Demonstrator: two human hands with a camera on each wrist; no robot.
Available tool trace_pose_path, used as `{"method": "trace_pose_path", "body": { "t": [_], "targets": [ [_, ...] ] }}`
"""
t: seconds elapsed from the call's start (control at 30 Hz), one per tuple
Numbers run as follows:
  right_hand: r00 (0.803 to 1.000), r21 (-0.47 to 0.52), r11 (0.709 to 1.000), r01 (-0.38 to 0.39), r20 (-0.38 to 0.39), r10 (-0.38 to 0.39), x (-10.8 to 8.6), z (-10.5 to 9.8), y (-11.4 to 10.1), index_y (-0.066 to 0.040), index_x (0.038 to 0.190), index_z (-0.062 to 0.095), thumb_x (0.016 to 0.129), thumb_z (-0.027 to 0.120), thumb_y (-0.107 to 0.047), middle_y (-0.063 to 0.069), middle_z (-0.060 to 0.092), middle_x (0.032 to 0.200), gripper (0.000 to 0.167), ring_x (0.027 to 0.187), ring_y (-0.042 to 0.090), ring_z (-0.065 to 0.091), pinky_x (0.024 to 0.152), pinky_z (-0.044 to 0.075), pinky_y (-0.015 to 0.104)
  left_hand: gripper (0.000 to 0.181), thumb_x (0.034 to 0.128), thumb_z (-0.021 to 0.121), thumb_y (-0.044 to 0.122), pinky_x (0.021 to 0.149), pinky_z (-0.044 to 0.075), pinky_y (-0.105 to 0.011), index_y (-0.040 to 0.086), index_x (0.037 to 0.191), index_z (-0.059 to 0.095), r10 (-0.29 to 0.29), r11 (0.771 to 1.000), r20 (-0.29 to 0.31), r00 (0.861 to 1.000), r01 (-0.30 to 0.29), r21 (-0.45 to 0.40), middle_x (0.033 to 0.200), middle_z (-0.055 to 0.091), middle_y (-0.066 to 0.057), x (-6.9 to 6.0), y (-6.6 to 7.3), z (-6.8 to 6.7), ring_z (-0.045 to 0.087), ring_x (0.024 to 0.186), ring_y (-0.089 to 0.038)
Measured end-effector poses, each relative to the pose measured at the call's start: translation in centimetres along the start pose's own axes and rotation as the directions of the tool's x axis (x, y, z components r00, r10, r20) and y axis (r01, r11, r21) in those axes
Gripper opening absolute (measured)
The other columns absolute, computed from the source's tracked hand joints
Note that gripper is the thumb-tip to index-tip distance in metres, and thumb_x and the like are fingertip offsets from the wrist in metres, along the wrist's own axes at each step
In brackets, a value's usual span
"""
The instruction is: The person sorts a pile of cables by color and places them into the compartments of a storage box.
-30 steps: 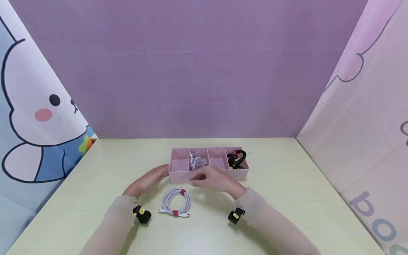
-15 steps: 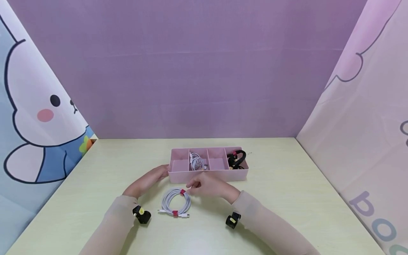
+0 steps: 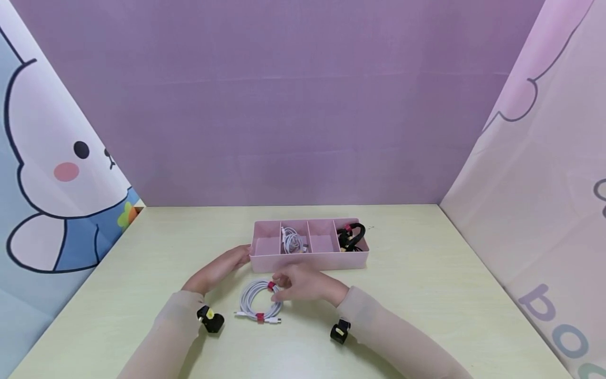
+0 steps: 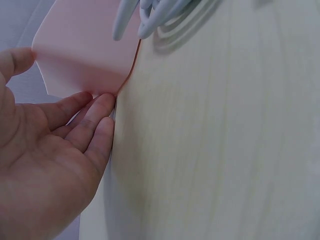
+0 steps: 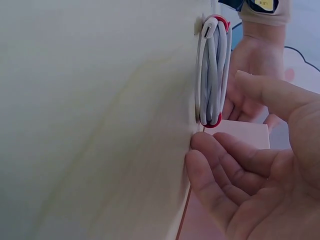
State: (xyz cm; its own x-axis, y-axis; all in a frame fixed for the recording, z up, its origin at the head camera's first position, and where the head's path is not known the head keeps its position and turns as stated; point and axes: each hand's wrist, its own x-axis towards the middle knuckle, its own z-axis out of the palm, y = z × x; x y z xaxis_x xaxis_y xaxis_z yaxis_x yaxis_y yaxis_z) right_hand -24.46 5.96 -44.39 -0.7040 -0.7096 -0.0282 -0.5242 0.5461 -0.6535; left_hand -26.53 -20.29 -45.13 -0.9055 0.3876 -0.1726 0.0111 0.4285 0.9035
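Note:
A coiled white cable [image 3: 244,301] with two red ties lies on the table in front of a pink divided box [image 3: 331,261]. My right hand [image 3: 305,283] is at the coil's right edge in the head view, thumb and fingers apart. In the right wrist view the cable coil [image 5: 214,75] sits just beyond those fingers, nothing gripped. At the box's left end is my left hand [image 3: 226,267]. The left wrist view has its fingertips against the box's end wall [image 4: 82,70] low down, with the thumb at the upper edge.
Another coiled white cable [image 3: 291,241] lies in the box's second compartment from the left. A black cable bundle [image 3: 361,231] with a red tie fills the rightmost one. Behind the table [image 3: 407,295] hangs a purple cloth [image 3: 293,105]; printed cloths flank both sides.
My right hand has come back from the box's front wall, moving down and left to the cable coil, and its thumb and fingers have spread. The left hand has stayed at the box.

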Motion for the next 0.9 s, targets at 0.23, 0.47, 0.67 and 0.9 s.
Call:
{"method": "trace_pose_path", "body": {
  "t": [0.23,0.47,0.67,0.9],
  "targets": [
    [1.000,-0.068,0.998,-0.003,0.008,0.004,0.30,0.17,-0.32,-0.001,0.126,0.065,0.083,0.083,-0.036,-0.004,0.063,0.103,0.058,0.091,0.006,0.055,0.088,0.049,0.019,0.063,0.1085,0.028,0.049,0.120,0.018,-0.052,0.008,0.156,0.035,0.010,1.000,0.007,1.000,-0.010,0.014,0.155,0.041,-0.012,0.09,0.07,-0.12,0.034,0.144,-0.032],
    [1.000,-0.048,0.998,0.026,0.010,-0.025,0.73,0.31,-0.28,-0.007,0.106,0.071,0.088,0.079,-0.030,-0.008,0.058,0.082,0.030,0.072,0.004,0.048,0.065,0.044,0.018,0.064,0.1071,0.029,0.053,0.120,0.016,-0.053,0.012,0.156,0.037,-0.011,1.000,-0.002,1.000,0.011,0.003,0.154,0.044,-0.010,0.01,0.02,-0.07,0.034,0.145,-0.031],
    [0.999,-0.036,0.999,-0.008,0.041,0.009,0.83,0.36,-0.10,-0.010,0.111,0.072,0.082,0.084,-0.025,-0.010,0.061,0.088,0.035,0.078,0.003,0.052,0.071,0.048,0.017,0.065,0.1065,0.029,0.055,0.120,0.013,-0.056,0.013,0.156,0.037,-0.018,1.000,-0.002,1.000,0.018,-0.002,0.153,0.045,-0.010,-0.11,-0.01,0.00,0.033,0.145,-0.033],
    [0.998,-0.046,0.999,-0.028,0.048,0.030,0.66,0.33,-0.01,-0.015,0.099,0.071,0.081,0.083,-0.021,-0.013,0.061,0.083,0.023,0.076,0.001,0.055,0.070,0.049,0.017,0.065,0.1056,0.030,0.057,0.120,0.011,-0.058,0.016,0.155,0.039,-0.022,1.000,-0.004,1.000,0.022,0.001,0.152,0.046,-0.008,-0.11,0.00,-0.04,0.031,0.146,-0.032]
  ]
}}
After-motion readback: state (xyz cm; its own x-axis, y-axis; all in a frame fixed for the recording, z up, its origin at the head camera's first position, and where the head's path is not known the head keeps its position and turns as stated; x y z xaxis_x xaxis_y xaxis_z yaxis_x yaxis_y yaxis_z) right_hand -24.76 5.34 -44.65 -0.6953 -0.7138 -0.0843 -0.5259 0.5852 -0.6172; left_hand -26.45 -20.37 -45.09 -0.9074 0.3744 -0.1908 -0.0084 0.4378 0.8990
